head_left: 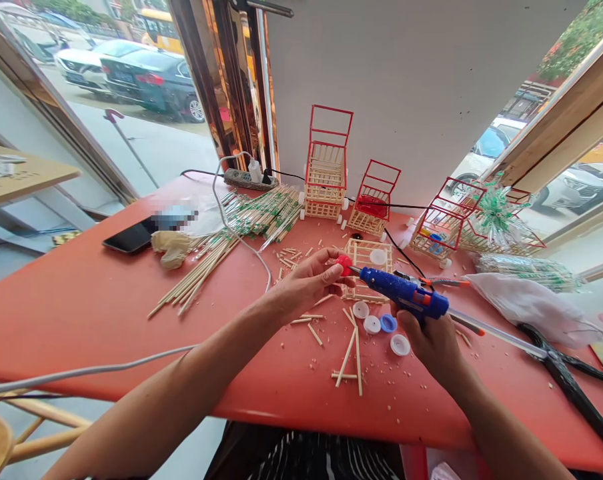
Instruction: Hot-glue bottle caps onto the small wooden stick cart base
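Around the glue gun [389, 285], plastic caps [372, 325], loose sticks [358, 361], slatted frame [369, 298].

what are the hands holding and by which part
The left hand holds a red cap by its edge; the right hand holds a blue glue gun by its handle.

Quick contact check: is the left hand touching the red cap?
Touching. The head view shows the left hand gripping the red cap, with thumb and fingertips right against it.
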A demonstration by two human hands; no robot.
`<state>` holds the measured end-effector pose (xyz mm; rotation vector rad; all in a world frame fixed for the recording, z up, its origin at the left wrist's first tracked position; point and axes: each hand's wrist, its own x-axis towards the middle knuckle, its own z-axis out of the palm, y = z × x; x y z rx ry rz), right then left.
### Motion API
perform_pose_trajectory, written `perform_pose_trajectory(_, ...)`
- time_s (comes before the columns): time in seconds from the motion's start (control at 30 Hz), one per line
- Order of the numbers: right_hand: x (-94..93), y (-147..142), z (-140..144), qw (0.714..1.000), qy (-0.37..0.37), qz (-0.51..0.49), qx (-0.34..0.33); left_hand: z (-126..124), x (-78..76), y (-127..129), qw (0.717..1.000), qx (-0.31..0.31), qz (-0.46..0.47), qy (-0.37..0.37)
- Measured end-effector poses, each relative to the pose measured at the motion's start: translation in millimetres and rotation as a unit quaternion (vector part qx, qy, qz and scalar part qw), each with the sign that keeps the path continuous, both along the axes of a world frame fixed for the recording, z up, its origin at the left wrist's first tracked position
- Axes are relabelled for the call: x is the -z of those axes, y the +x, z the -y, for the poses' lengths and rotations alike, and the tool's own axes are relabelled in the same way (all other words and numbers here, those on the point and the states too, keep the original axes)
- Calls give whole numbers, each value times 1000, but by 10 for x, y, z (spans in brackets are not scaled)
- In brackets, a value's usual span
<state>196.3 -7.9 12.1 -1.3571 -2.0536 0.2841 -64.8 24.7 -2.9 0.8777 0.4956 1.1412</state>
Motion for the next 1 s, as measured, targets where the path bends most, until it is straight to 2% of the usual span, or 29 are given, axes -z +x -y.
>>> perform_pose_trajectory(0.27, -62, 2, -17, 999, 25, -14, -26, 21, -30, 3, 1000, -8, 0, -5)
perform_pose_trajectory(0.43, -54, 1, -12, 1000, 8, -15, -15, 13, -20, 2, 1000, -11, -2, -13)
perform_pose_trajectory(0.63, -64, -18, -3, 1000, 18, -11, -17, 0, -12, 0, 999, 4, 17, -33)
perform_pose_trajectory(1.0, -21, 17, 4, 1000, 17, -1, -10, -15, -3, -9, 999, -9, 22, -36)
